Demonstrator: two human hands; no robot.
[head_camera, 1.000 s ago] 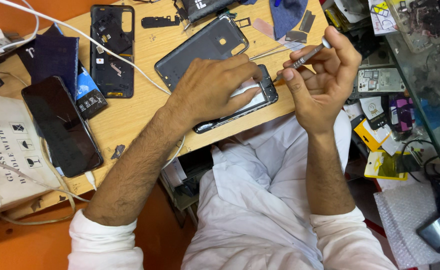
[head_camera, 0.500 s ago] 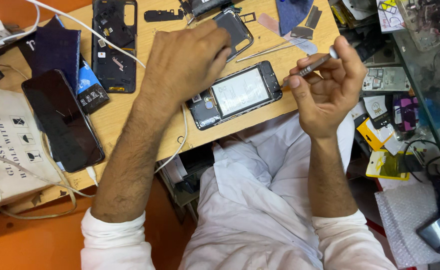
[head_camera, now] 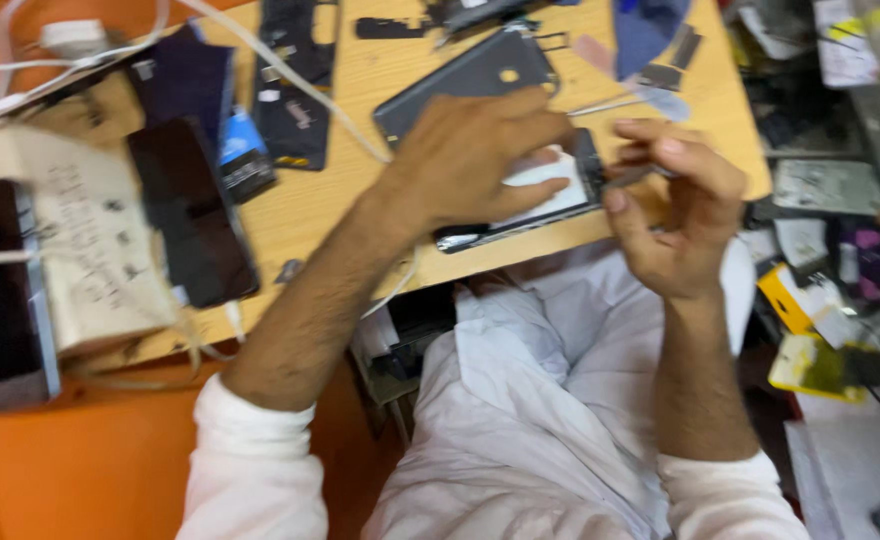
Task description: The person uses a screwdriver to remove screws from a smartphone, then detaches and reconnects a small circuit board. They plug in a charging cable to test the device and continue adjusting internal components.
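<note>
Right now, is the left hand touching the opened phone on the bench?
Touching. The head view shows the left hand lying flat over the opened phone, fingers pressed on its pale inner face, with no gap visible. The right hand holds a thin tool at its edge.

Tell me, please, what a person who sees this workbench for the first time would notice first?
First, the two bare hands in the middle: the left hand presses down on an opened phone lying at the near edge of the wooden table, while the right hand pinches a thin screwdriver at the phone's right end. A dark grey back cover lies just behind the left hand. Further left, a black phone rests partly on a worn paper-wrapped box.
</note>
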